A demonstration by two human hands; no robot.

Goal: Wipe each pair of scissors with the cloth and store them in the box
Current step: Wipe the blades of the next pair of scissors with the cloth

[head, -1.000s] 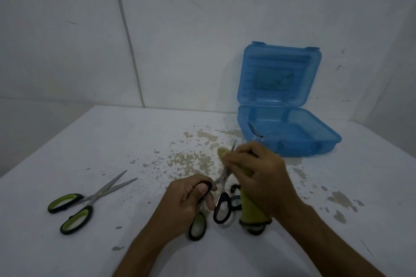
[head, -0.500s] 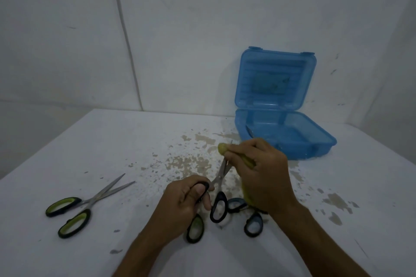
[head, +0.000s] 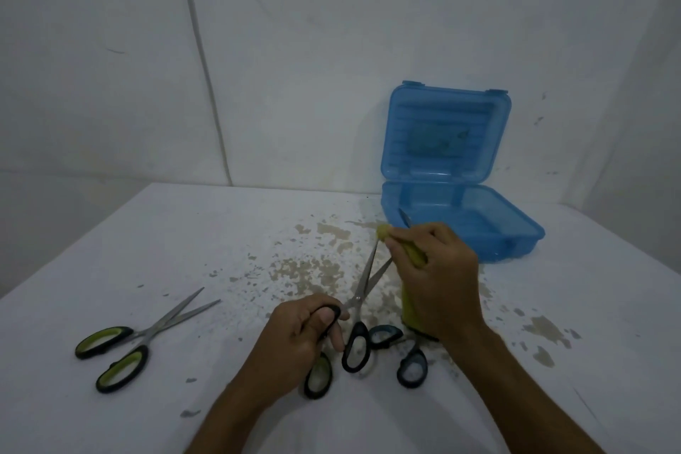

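Scissors (head: 363, 291) between both hands

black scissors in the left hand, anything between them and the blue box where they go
Nothing on the table blocks the way. The black scissors point toward the open blue box, lid up. Only the right hand with the yellow cloth sits over the blade tips, between them and the box. A blade already shows inside.

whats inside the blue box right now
The open blue box shows one metal blade tip poking up at its front left corner. The right hand and yellow cloth cover that corner, so the rest of that item is hidden.
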